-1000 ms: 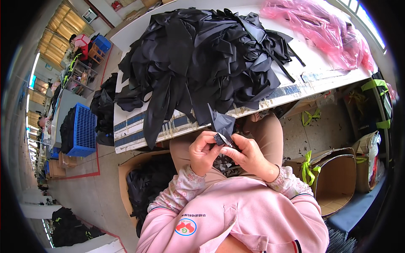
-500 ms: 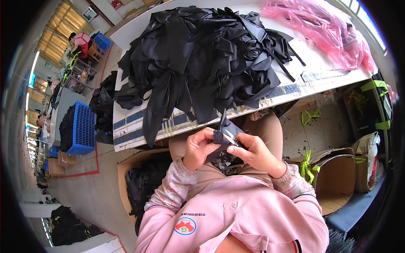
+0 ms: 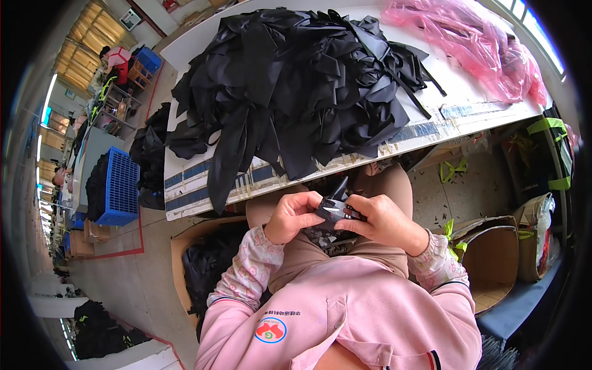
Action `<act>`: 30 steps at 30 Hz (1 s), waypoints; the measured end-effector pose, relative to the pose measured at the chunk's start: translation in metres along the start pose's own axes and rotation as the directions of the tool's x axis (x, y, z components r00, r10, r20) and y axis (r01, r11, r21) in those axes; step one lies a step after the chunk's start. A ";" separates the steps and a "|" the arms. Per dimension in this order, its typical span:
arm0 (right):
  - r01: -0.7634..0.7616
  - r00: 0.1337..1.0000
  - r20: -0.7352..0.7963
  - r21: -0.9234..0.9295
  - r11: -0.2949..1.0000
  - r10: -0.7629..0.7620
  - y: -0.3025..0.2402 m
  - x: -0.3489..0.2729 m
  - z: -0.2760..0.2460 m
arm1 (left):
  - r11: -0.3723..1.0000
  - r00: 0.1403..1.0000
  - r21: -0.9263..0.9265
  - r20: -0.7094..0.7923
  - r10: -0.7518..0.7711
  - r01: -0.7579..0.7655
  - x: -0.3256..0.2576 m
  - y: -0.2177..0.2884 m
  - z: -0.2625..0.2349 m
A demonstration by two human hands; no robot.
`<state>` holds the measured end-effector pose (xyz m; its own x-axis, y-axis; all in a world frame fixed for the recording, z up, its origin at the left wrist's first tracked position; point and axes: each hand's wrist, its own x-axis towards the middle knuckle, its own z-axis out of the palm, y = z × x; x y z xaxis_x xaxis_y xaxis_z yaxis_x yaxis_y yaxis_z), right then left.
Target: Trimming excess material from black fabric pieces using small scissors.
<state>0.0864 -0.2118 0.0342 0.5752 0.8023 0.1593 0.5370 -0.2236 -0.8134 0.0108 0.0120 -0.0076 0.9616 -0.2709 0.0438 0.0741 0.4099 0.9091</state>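
Note:
Over my lap, my left hand [image 3: 292, 217] pinches a small black fabric piece [image 3: 336, 192] between thumb and fingers. My right hand [image 3: 381, 223] is closed round a pair of thread snips [image 3: 350, 213], whose blades lie against the fabric beside my left fingertips. Part of the snips is hidden in the palm. Beyond both hands, a big heap of black fabric pieces [image 3: 290, 80] covers much of the white table [image 3: 394, 147], with some strips hanging over its near edge.
Pink plastic sheeting [image 3: 468, 49] lies at the table's right. An open cardboard box [image 3: 490, 262] stands to my right; another box with black fabric [image 3: 213, 271] is at my left. A blue crate [image 3: 120, 188] sits further left. A person [image 3: 117, 61] is far back.
My right hand has turned and brought the snips closer to my left fingers. The fabric piece has shifted and folded, and its ribbed dark end no longer shows clearly.

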 end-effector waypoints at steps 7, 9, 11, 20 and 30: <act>-0.011 1.000 0.028 -0.018 1.000 0.012 0.002 0.001 0.002 | 0.995 0.996 0.051 -0.009 -0.089 0.089 0.000 0.000 0.003; -0.022 0.999 0.040 -0.020 1.000 0.023 0.003 0.000 0.002 | 0.994 0.997 0.067 -0.003 -0.083 0.083 0.000 0.000 0.003; -0.033 0.998 0.044 0.007 0.999 0.033 0.006 -0.002 0.002 | 0.993 0.998 0.113 0.046 -0.035 0.029 0.001 0.000 0.002; -0.075 0.990 0.126 0.108 0.991 0.061 0.003 -0.004 -0.011 | 0.987 0.982 0.122 0.141 -0.124 0.106 0.006 0.017 0.000; 0.094 0.964 0.254 -0.076 0.993 -0.072 0.007 -0.003 -0.016 | 0.916 0.851 0.106 0.343 -0.398 0.386 0.015 0.026 -0.022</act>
<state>0.0981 -0.2249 0.0366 0.3592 0.9306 0.0703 0.6344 -0.1882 -0.7497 0.0332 0.0375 0.0077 0.6978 -0.6926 -0.1827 0.4112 0.1784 0.8939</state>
